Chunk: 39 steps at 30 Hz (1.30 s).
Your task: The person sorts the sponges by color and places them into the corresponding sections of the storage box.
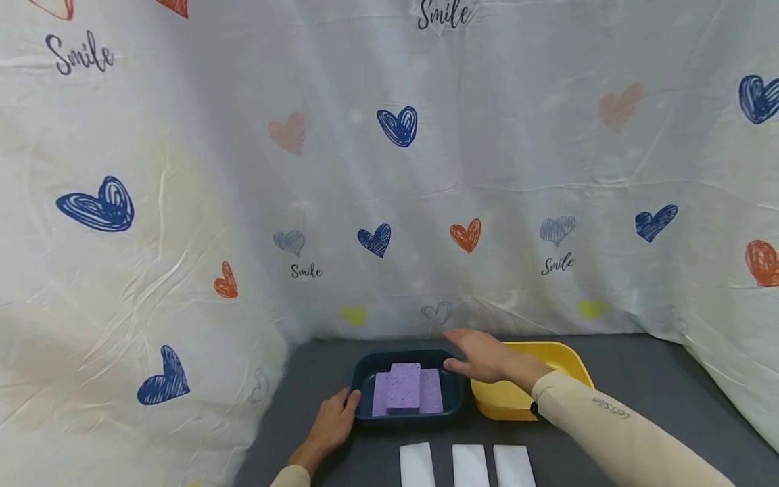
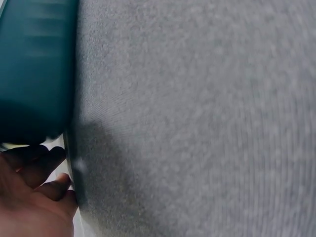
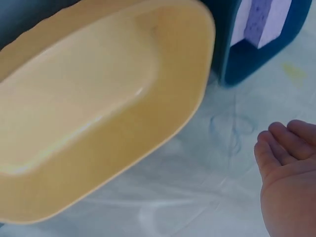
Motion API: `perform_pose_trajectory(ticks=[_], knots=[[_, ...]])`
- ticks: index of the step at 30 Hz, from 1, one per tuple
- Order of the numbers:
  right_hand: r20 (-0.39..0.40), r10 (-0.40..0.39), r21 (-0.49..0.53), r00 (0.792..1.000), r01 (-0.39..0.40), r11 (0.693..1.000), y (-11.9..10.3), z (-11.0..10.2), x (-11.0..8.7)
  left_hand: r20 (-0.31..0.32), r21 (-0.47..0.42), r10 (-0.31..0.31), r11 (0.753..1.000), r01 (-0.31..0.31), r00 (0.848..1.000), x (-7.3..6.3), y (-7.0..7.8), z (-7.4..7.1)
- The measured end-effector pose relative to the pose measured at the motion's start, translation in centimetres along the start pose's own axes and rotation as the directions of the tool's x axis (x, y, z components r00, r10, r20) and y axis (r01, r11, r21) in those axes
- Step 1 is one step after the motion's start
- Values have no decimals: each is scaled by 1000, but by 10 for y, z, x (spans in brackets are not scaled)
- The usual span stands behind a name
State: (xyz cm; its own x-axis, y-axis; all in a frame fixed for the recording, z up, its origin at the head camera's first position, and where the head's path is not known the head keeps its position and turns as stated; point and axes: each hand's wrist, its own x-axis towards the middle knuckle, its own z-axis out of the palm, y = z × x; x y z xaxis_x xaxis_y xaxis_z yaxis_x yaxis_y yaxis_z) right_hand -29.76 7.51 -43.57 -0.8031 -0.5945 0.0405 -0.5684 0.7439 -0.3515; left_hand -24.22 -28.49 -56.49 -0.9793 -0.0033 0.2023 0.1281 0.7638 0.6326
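In the head view, purple sponges sit inside a dark blue basin, one on top of the others. My left hand is at the basin's left side, its fingers close against the outer wall. Contact there is hard to tell; in the left wrist view the fingers lie just beside the basin's end. Raised over the gap between the two basins, my right hand has extended fingers and holds nothing. Beneath its forearm stands a yellow basin, whose inside shows bare in the right wrist view.
Three white rectangular pieces lie in a row at the front of the dark grey tabletop. A white curtain printed with hearts and "Smile" hangs behind the table and along both sides.
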Motion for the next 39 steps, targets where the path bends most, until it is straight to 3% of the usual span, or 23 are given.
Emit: perform_pose_trajectory(ticks=[8,13,21,28,33,39], knots=[[-38,24,23,999,-23,999,30,-15,-25,28,-28,-107,994,108,994,-2,-2,-14],[-62,29,15,998,-29,999,48,-23,-42,-35,-77,-116,991,113,993,-2,6,-25],[-92,60,24,994,-58,998,72,-32,-73,-149,-145,-63,989,41,987,0,34,-46],[-104,168,19,980,-167,986,98,-44,-99,-143,-140,42,988,-62,989,2,66,-49],[-109,260,34,960,-257,966,116,-51,-115,-112,-119,112,985,-125,987,-6,90,-45],[-115,352,94,929,-342,935,139,-50,-134,-88,-162,167,970,-179,982,-16,110,-39]])
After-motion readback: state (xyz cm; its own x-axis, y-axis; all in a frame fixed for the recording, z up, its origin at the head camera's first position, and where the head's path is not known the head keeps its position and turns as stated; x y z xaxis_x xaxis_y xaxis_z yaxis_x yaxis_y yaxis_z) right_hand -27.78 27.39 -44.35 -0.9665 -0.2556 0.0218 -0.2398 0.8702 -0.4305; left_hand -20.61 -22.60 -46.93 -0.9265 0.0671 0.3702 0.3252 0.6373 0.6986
